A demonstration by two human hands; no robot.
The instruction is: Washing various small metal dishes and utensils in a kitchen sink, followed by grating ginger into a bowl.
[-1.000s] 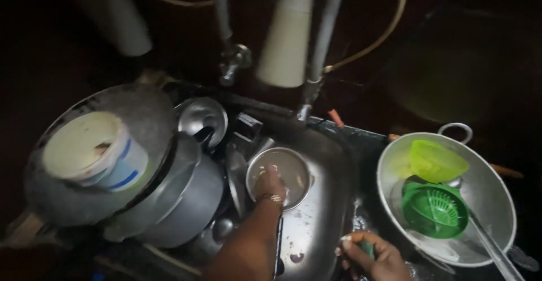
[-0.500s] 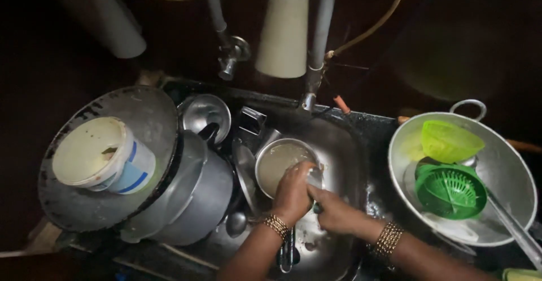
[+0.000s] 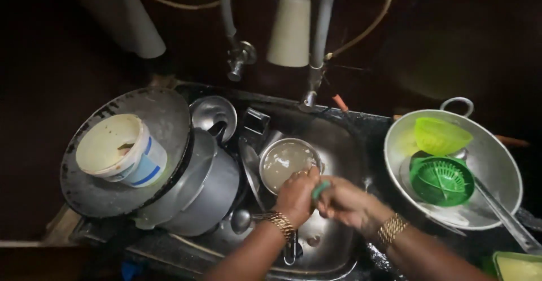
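Hands meet low in the sink (image 3: 344, 145): left hand (image 3: 296, 193) fingers curl over the rim of a small steel bowl (image 3: 287, 162) holding cloudy water, right hand (image 3: 344, 199) fingers pinch a green scrubber (image 3: 319, 189). A wet grip could let it tip. Farther left, the white tub (image 3: 121, 151) perched on stacked pots (image 3: 192, 188) may slide.
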